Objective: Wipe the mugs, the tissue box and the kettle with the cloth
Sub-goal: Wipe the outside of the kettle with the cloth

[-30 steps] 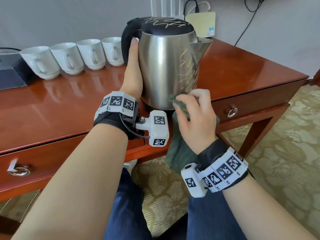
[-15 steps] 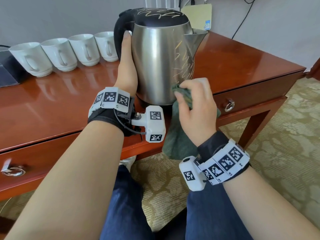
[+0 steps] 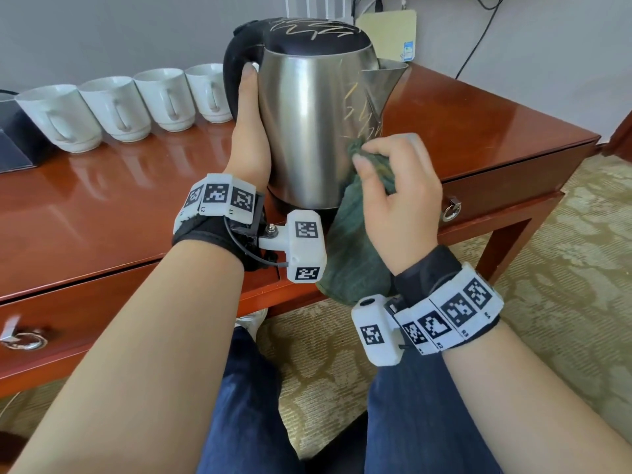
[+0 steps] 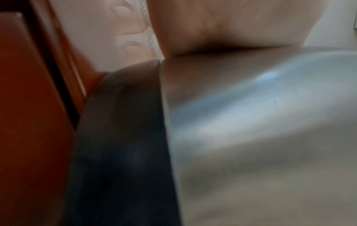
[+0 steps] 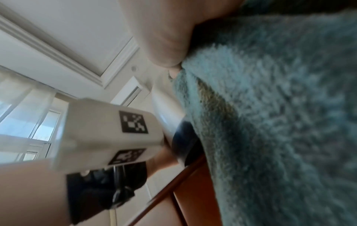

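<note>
A steel kettle (image 3: 307, 131) with a black lid and handle stands near the front edge of the wooden table (image 3: 102, 206). My left hand (image 3: 248, 138) lies flat against its left side, between body and handle; the left wrist view shows my palm (image 4: 231, 27) on the steel kettle (image 4: 251, 137). My right hand (image 3: 393, 186) grips a dark green cloth (image 3: 355, 254) and presses it on the kettle's lower right front, under the spout. The cloth (image 5: 280, 114) hangs below the table edge. Several white mugs (image 3: 116, 107) stand in a row at the back left. A dark tissue box (image 3: 13, 145) is at the far left.
Drawers with ring pulls (image 3: 451, 210) run along the table's front. A pale box (image 3: 386, 35) and cables sit behind the kettle by the wall. My knees in blue jeans (image 3: 427, 422) are below the table edge, over patterned carpet (image 3: 564, 251).
My right hand has slid the cloth upward along the kettle's side. My left hand has stayed against the kettle.
</note>
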`<state>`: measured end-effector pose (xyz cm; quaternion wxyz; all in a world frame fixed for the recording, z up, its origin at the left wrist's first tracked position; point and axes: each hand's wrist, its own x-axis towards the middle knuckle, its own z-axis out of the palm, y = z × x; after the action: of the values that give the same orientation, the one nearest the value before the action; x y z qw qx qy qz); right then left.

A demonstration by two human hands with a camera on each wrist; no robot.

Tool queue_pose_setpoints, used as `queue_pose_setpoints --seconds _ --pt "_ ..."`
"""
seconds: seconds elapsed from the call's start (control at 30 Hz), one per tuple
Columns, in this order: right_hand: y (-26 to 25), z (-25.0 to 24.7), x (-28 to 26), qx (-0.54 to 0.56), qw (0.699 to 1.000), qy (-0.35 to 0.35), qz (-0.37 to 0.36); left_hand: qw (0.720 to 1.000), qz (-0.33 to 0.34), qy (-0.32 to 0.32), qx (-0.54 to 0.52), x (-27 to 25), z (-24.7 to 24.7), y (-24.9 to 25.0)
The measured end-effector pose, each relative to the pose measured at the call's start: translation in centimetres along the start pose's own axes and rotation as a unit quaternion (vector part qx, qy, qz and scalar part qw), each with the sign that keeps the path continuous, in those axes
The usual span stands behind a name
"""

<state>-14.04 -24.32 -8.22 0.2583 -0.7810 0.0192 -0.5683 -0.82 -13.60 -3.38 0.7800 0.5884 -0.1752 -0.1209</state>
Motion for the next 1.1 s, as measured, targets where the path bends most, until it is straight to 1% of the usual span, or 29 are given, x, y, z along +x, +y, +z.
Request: queue_pose_setpoints --seconds 0.07,0.1,0.17,0.23,0.3,0.37,0.43,0.5,0.57,0.63,0.73,0.83,0.93,1.03,1.1 --pt "0.1 -0.1 -0.7 -0.011 1.0 0.002 0.029 1.0 0.011 -0.012 -0.002 -0.1 -0.1 0.0" --pt "0.1 0.0 -1.4 -0.018 0.999 -0.011 0.027 1.0 0.011 -0.016 -0.004 -0.2 0.0 0.0" --pt "-0.3 0.3 -2.6 -0.031 0.998 -0.047 -0.004 1.0 0.013 -0.018 0.004 -0.1 -0.1 0.0" --pt "-0.7 0.5 -2.4 -0.041 0.996 -0.068 -0.036 0.999 0.011 -0.026 0.013 0.1 -0.3 -0.1" --pt "-1.2 0.5 -0.8 -0.041 0.997 -0.056 -0.046 0.999 0.021 -0.045 0.006 0.2 -0.3 -0.1" --pt "-1.5 0.1 1.2 -0.033 0.999 -0.028 -0.033 0.998 0.023 -0.055 -0.009 0.2 -0.2 -0.3" --pt "-1.4 -0.2 2.5 -0.025 1.0 0.005 -0.014 0.999 0.02 -0.041 -0.009 0.5 -0.4 -0.4" --pt "-1.1 -0.3 2.1 -0.024 0.999 0.026 0.007 1.0 0.02 -0.024 0.0 0.7 -0.5 -0.5" --pt "-1.1 0.0 0.6 -0.025 0.999 0.014 0.021 1.0 0.019 -0.023 0.001 0.7 -0.5 -0.5" --pt "-1.4 0.3 -0.8 -0.024 0.999 -0.018 0.011 1.0 0.019 -0.02 0.002 0.7 -0.4 -0.4" --pt "-2.3 0.6 -0.1 -0.012 0.999 -0.043 -0.015 0.999 0.016 -0.035 0.009 0.7 -0.6 -0.3" --pt "-2.4 0.5 2.7 0.005 1.0 -0.011 -0.014 0.999 0.018 -0.043 0.014 0.5 -0.5 -0.2" --pt "-1.9 0.3 4.1 0.011 0.999 0.033 0.016 0.999 0.024 -0.047 0.007 0.5 -0.4 -0.3" --pt "-1.6 0.2 2.7 -0.002 0.999 0.033 0.04 0.999 0.021 -0.021 0.015 0.5 -0.4 -0.2" --pt "-1.8 0.4 1.1 -0.015 0.999 0.013 0.034 0.999 0.019 -0.022 0.019 0.6 -0.4 -0.3"
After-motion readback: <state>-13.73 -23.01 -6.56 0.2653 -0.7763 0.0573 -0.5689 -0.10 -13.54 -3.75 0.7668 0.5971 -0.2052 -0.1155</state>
